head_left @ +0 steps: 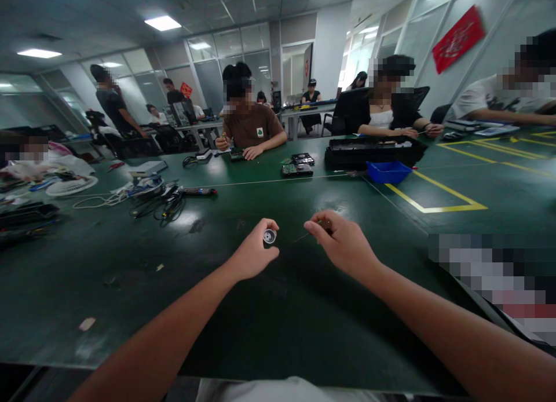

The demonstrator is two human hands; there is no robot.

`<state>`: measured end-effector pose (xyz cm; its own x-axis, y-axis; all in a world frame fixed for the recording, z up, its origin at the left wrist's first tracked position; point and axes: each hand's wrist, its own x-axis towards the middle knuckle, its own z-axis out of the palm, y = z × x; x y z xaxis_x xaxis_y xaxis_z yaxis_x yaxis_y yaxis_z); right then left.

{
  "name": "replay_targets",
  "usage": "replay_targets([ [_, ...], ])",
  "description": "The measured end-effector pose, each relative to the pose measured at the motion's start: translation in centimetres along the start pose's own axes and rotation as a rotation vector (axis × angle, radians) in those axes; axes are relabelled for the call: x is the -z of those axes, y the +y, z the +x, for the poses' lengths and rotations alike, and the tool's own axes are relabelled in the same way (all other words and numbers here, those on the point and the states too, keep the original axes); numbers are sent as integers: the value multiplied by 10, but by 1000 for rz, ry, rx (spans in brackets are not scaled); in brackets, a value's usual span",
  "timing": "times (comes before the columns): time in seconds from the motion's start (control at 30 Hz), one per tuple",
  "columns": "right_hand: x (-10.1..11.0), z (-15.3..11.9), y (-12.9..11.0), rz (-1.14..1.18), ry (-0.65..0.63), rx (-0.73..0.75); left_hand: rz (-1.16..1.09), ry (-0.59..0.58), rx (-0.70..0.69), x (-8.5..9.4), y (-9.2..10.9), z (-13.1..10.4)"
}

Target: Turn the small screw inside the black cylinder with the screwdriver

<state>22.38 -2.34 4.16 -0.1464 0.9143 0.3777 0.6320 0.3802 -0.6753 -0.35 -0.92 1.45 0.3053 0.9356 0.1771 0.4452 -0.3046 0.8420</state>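
My left hand (254, 251) is closed around a small round cup-shaped part (270, 236), pale grey with dark holes in its face. The part faces toward the right, its far side hidden by my fingers. To the right, my right hand (343, 237) pinches a thin, needle-like rod (300, 237) between thumb and fingertips. The rod points left and down toward the round part, with a gap between them. Whatever else lies inside my right fingers is hidden. Both hands are above the dark green table (278, 321).
Cables (167, 205) lie at the left, with a dark rod-shaped tool (197, 191) beside them. Farther back are circuit boards (297, 165), a blue tray (388, 172) and a long black casing (376, 152). A person in brown (252, 127) works across the table. Yellow tape (454, 207) marks the right side.
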Motion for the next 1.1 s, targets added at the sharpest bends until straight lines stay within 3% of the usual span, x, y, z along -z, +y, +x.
replay_targets([
  [0.23,1,-5,0,237,-16,15,161,22,-6,-2,-9,-4],
  [0.4,0,-8,-1,224,-85,81,197,7,-129,2,-8,-3],
  [0.5,-2,-8,-2,183,-118,104,219,6,-123,1,-8,-3],
  [0.83,-3,-9,-5,91,-43,148,254,0,-130,1,-11,-3],
  [1.1,-1,-5,-3,34,38,53,245,-32,-116,2,-14,-3],
])
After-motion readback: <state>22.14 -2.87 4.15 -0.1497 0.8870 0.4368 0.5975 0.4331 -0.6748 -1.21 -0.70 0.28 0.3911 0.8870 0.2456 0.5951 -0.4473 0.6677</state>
